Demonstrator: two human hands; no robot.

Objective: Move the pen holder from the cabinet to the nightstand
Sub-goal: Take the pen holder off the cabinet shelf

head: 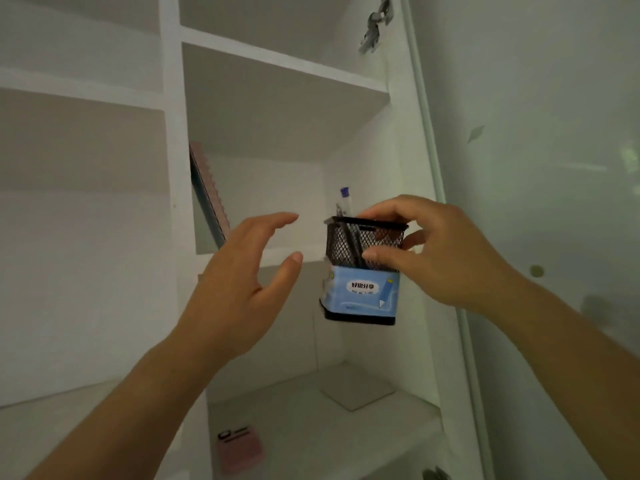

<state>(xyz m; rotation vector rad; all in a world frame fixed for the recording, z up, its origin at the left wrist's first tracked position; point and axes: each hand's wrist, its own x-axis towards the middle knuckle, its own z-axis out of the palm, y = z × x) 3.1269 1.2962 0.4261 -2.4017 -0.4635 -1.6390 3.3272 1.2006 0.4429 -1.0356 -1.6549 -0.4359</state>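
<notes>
Holding: right hand pinches the holder by its mesh rim and side, in the air off the cabinet shelf.
Left hand: spread, empty, just left of the holder.
Risk: the holder tilts; a one-sided pinch may spill its pens.
Label: blue wrap, Chinese writing, pencil drawing; too blurred to read surely.

A domestic room, probably a bedroom or study. A white built-in cabinet with open shelves holds a leaning notebook, a pink device on the lower shelf, and stationery; a hinge marks the opened door.
</notes>
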